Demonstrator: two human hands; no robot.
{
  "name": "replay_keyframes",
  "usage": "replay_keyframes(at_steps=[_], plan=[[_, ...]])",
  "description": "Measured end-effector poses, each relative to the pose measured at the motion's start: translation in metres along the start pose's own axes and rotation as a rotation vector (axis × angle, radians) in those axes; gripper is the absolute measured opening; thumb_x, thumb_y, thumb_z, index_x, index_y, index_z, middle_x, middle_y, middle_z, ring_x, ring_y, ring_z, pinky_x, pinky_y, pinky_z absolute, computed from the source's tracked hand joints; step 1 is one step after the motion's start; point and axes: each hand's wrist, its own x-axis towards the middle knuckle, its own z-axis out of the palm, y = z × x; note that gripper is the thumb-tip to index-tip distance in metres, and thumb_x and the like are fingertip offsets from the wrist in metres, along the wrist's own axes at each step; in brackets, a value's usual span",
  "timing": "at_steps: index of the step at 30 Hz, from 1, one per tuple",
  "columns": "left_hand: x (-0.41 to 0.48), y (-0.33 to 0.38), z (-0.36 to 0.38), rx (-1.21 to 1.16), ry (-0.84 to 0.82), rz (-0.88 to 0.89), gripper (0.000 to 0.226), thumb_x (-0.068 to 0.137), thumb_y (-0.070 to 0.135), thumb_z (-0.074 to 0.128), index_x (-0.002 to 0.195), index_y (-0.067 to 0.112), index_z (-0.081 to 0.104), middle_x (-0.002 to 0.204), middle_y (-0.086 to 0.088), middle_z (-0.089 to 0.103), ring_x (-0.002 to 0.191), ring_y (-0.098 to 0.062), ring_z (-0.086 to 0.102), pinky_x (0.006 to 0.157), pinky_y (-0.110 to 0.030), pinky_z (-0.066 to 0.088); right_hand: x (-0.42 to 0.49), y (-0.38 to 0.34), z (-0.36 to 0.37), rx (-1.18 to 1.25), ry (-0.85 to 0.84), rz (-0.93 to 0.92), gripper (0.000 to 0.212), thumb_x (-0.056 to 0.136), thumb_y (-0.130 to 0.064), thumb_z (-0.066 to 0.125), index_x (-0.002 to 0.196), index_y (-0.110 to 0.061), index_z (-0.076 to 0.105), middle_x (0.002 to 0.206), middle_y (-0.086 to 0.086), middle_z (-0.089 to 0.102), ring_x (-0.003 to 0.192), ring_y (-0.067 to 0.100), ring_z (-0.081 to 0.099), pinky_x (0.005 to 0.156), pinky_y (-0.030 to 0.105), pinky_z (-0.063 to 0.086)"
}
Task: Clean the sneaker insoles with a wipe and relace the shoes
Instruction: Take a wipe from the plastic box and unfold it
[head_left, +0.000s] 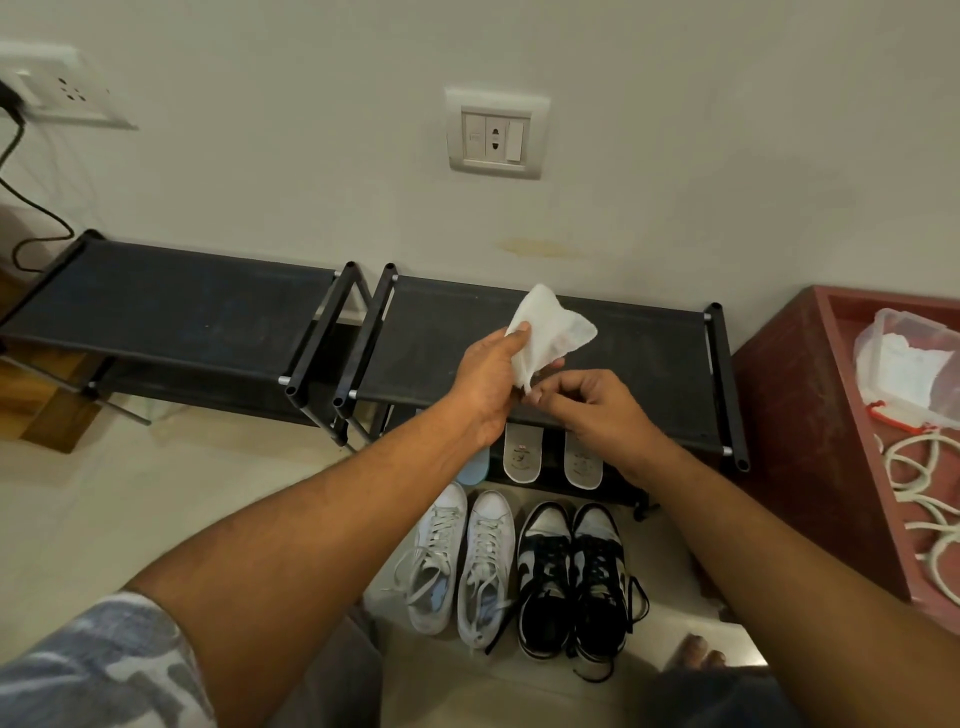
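Over black shoe rack (649, 353), gripped wipe (550, 327) with left hand (488, 374), pinched its lower corner with right hand (592, 405).

A home entryway corner: 2 low black shoe racks (171, 306) against a plain wall with sockets (496, 134), 2 pairs of sneakers (519, 566) on tiled floor (156, 509).

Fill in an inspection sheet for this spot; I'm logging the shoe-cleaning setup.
Surface: black shoe rack; pale floor.
Job's things: wipe above the rack; two insoles on its lower shelf; white sneakers and black-and-white sneakers on the floor, laced.
Clutter: red tray holding a plastic bag and coiled white cord.
Grippers: left hand grips the wipe; right hand pinches its lower corner.
Cables: black cable hanging at left.
Surroundings: wall socket above the rack.
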Motion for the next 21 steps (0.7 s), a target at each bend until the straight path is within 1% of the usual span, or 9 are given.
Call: replay_keyframes(at_steps=[2, 3, 6, 8, 10, 12, 13, 18, 21], plan=[[0.002, -0.001, -0.001, 0.006, 0.012, -0.004, 0.031, 0.111, 0.029, 0.054, 0.134, 0.013, 0.066, 0.118, -0.014, 0.079, 0.105, -0.028, 0.078, 0.073, -0.037, 0.061, -0.001, 0.004, -0.004, -0.080, 0.031, -0.004, 0.017, 0.097, -0.036, 0.073, 0.093, -0.022, 0.081, 0.092, 0.002, 0.078, 0.091, 0.027, 0.072, 0.088, 0.046, 0.059], [0.003, -0.002, -0.001, 0.012, 0.033, -0.013, 0.030, 0.111, 0.030, 0.053, 0.133, 0.013, 0.066, 0.119, -0.014, 0.079, 0.105, -0.028, 0.078, 0.074, -0.036, 0.059, -0.001, 0.004, -0.006, -0.080, 0.071, 0.001, 0.020, 0.095, -0.042, 0.074, 0.092, -0.024, 0.081, 0.091, 0.001, 0.078, 0.088, 0.025, 0.072, 0.086, 0.046, 0.059], [0.006, -0.006, -0.002, 0.051, 0.110, -0.036, 0.027, 0.108, 0.031, 0.057, 0.123, 0.013, 0.069, 0.119, -0.011, 0.077, 0.099, -0.024, 0.069, 0.074, -0.033, 0.051, 0.001, 0.002, -0.010, 0.058, 0.280, 0.054, 0.032, 0.090, -0.054, 0.075, 0.091, -0.022, 0.079, 0.090, 0.007, 0.076, 0.077, 0.015, 0.069, 0.076, 0.037, 0.060], [0.006, -0.008, 0.000, 0.041, 0.099, -0.041, 0.023, 0.107, 0.030, 0.059, 0.117, 0.013, 0.071, 0.116, -0.009, 0.076, 0.099, -0.023, 0.066, 0.080, -0.035, 0.050, 0.003, -0.001, -0.012, 0.273, 0.331, 0.135, 0.041, 0.090, -0.053, 0.075, 0.099, -0.013, 0.078, 0.098, 0.010, 0.078, 0.084, 0.018, 0.072, 0.075, 0.034, 0.060], [0.005, -0.011, 0.002, 0.034, 0.059, -0.040, 0.024, 0.107, 0.029, 0.059, 0.116, 0.013, 0.073, 0.117, -0.009, 0.077, 0.109, -0.027, 0.069, 0.097, -0.038, 0.052, 0.004, -0.003, -0.012, 0.445, 0.277, 0.199, 0.046, 0.091, -0.049, 0.074, 0.108, -0.007, 0.077, 0.105, 0.011, 0.079, 0.093, 0.022, 0.074, 0.083, 0.038, 0.061], [0.004, -0.015, 0.004, 0.077, 0.026, -0.017, 0.027, 0.107, 0.030, 0.058, 0.121, 0.013, 0.074, 0.121, -0.008, 0.077, 0.119, -0.028, 0.069, 0.112, -0.044, 0.051, 0.004, -0.003, -0.010, 0.488, 0.249, 0.206, 0.041, 0.092, -0.040, 0.076, 0.112, -0.005, 0.076, 0.106, 0.014, 0.079, 0.094, 0.024, 0.074, 0.088, 0.043, 0.060], [0.003, -0.016, 0.005, 0.111, 0.013, -0.001, 0.028, 0.108, 0.029, 0.057, 0.123, 0.013, 0.073, 0.122, -0.008, 0.077, 0.120, -0.027, 0.069, 0.113, -0.046, 0.050, 0.005, -0.003, -0.009, 0.493, 0.272, 0.198, 0.035, 0.093, -0.034, 0.077, 0.112, -0.005, 0.076, 0.105, 0.014, 0.079, 0.093, 0.025, 0.074, 0.087, 0.044, 0.061], [0.001, -0.019, 0.007, 0.260, -0.078, 0.065, 0.031, 0.112, 0.026, 0.049, 0.126, 0.010, 0.071, 0.120, -0.019, 0.076, 0.110, -0.034, 0.074, 0.099, -0.053, 0.061, 0.011, -0.002, -0.015, 0.525, 0.462, 0.161, 0.019, 0.092, -0.017, 0.079, 0.109, -0.008, 0.076, 0.097, 0.008, 0.080, 0.077, 0.017, 0.073, 0.063, 0.027, 0.058], [-0.001, -0.022, 0.006, 0.350, -0.103, 0.118, 0.029, 0.114, 0.020, 0.050, 0.127, 0.005, 0.071, 0.114, -0.022, 0.077, 0.094, -0.031, 0.076, 0.075, -0.039, 0.067, 0.013, 0.002, -0.020, 0.529, 0.494, 0.141, 0.021, 0.092, -0.017, 0.079, 0.111, -0.008, 0.075, 0.098, 0.007, 0.081, 0.077, 0.014, 0.075, 0.064, 0.027, 0.058]])
